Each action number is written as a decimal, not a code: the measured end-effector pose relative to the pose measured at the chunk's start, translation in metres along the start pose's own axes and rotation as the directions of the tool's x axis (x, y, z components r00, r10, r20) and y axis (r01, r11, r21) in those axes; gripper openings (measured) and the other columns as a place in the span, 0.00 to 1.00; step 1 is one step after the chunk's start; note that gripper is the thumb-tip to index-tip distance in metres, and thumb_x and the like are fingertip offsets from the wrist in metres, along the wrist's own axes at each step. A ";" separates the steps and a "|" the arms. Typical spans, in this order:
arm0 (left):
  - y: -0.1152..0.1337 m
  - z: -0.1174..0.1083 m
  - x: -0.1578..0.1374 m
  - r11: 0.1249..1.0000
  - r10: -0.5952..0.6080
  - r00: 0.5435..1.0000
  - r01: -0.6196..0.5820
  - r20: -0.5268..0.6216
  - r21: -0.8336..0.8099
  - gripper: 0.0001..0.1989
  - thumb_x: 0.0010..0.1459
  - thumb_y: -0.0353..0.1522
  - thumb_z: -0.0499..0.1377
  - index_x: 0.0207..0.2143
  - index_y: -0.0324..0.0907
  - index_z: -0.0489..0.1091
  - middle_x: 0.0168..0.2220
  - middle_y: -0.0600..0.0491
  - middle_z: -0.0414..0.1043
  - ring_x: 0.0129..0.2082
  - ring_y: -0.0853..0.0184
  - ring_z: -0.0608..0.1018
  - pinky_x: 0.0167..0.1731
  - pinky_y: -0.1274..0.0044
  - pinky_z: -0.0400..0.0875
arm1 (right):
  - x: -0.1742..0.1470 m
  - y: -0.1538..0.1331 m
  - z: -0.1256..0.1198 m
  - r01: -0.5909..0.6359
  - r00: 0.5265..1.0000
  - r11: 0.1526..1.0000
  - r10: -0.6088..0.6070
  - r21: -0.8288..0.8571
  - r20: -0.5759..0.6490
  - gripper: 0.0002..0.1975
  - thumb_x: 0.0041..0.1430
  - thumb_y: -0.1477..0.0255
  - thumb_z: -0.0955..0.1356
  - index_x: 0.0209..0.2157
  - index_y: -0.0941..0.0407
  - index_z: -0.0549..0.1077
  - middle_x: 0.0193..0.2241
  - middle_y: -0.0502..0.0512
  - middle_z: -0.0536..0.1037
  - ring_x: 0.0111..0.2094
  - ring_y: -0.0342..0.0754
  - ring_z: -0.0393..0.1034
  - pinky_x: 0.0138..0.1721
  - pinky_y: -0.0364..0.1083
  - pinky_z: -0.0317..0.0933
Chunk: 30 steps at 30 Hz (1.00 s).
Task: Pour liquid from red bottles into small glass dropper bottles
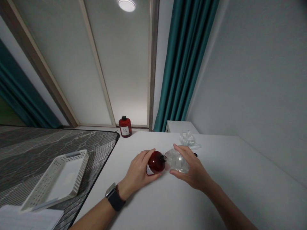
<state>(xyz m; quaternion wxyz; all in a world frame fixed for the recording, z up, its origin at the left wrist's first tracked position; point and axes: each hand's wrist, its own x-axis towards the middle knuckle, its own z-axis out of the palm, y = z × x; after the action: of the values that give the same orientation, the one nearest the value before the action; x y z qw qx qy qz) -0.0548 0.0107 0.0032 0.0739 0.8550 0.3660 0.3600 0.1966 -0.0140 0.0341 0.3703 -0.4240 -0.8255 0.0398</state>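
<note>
My left hand [141,167] is wrapped round a dark red bottle [157,162] with a white label. The bottle's narrow threaded neck shows no cap and faces right. My right hand [192,164] grips a clear plastic container [177,160] between thumb and fingers. Its near end is close to the red bottle's neck; whether they touch I cannot tell. A small black piece [195,155] peeks out behind my right hand, and whether it belongs to the clear container is hidden. Both hands are over the white table [153,204].
Another red bottle [125,127] with a black cap stands upright at the table's far left corner. Crumpled clear plastic [188,139] lies beyond my right hand. To the left, a white basket [80,171] and papers [31,218] rest on a grey striped surface [100,143].
</note>
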 end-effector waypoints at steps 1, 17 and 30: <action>0.000 0.000 0.000 1.000 0.002 1.000 -0.002 -0.001 -0.005 0.41 0.53 0.39 0.68 0.64 0.44 0.51 0.53 0.42 0.68 0.50 0.53 0.75 0.48 0.62 0.74 | 0.000 0.000 0.000 0.004 1.000 1.000 -0.004 -0.004 0.004 0.43 0.53 0.70 0.75 0.66 0.52 0.53 0.56 0.65 0.68 0.56 0.59 0.66 0.55 0.59 0.67; 0.002 0.001 -0.001 0.998 -0.011 1.000 0.010 -0.023 -0.063 0.42 0.52 0.37 0.68 0.64 0.46 0.50 0.53 0.42 0.68 0.51 0.53 0.74 0.49 0.61 0.73 | 0.005 -0.003 -0.005 0.007 0.999 1.000 -0.007 -0.017 0.035 0.44 0.53 0.68 0.74 0.67 0.51 0.52 0.56 0.65 0.67 0.56 0.60 0.67 0.55 0.60 0.67; 0.004 0.001 0.000 0.997 -0.020 0.999 0.016 -0.046 -0.078 0.41 0.51 0.37 0.68 0.63 0.44 0.53 0.52 0.42 0.70 0.50 0.54 0.76 0.48 0.62 0.74 | 0.007 -0.006 -0.009 0.001 0.998 1.000 0.000 -0.020 0.069 0.45 0.53 0.69 0.75 0.67 0.51 0.51 0.56 0.65 0.66 0.57 0.60 0.66 0.56 0.60 0.66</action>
<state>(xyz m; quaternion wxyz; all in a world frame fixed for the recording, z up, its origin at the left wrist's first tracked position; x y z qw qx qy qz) -0.0517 0.0075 0.0040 0.1017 0.8394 0.3610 0.3932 0.1961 -0.0147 0.0469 0.3373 -0.4259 -0.8383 0.0461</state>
